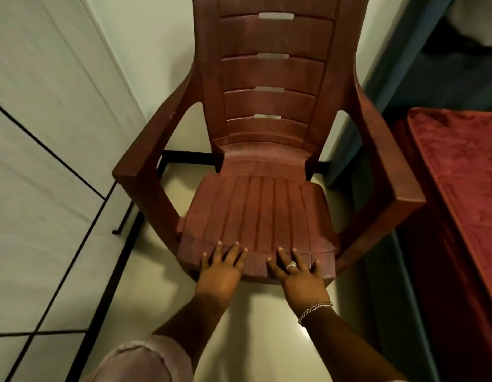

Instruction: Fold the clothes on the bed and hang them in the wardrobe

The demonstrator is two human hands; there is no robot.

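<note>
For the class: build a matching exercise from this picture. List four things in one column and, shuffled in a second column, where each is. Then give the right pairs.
Things:
1. left hand
2. bracelet
3. bed
4. ring

Places:
A. at the right edge of the view
B. on the right wrist
C. on a finger of the right hand
D. flat on the front edge of the chair seat, left part

Pairs: 1-D, 2-B, 3-A, 4-C

- Dim, warm indoor light with a greenish cast.
- The brown ribbed plastic armchair [262, 172] throws soft shadows onto the glossy pale floor [255, 323], which carries a faint sheen.
- Wide-angle bending curves the edges.
- The dark upper right corner is murky and slightly blurred.
</note>
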